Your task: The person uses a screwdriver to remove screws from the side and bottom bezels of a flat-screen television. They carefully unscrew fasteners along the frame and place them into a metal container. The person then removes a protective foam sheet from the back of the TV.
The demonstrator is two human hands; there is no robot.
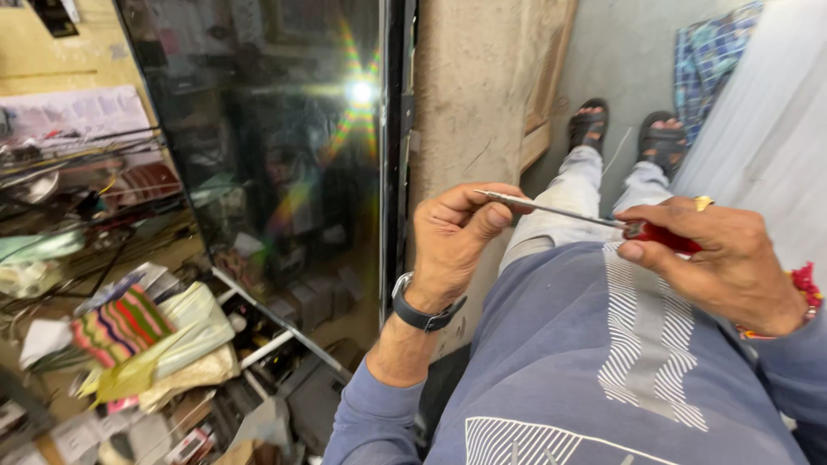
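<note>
Glass panel (258, 155): a large dark sheet was seen filling the far left and middle of the view, framed by a black edge; a bright light and a streak of colours were reflected in it.
Pillar (465, 103): a rough, pale column was seen just right of the panel, behind the left hand.
Sweatshirt (603, 370): the near right of the view was taken up by a blue-grey top printed with white stripes.
Clutter (146, 344): a heap of folded cloths, one striped in many colours, was seen at the near left, with papers and cables lying around it.
Legs and sandals (590, 125): pale trousers were stretched out towards the far side, ended by two feet in dark sandals on a grey floor.
Left hand (452, 245): it was raised in front of the pillar, closed, with the tip of the screwdriver shaft pinched between thumb and fingers; a dark watch was worn on its wrist.
Right hand (728, 258): it was held at the right, closed round the red handle; a gold ring was worn on one finger and a red thread band on the wrist.
Screwdriver (560, 211): it was held almost level between the two hands, above the lap, its thin metal shaft pointing left and its red handle lying to the right.
</note>
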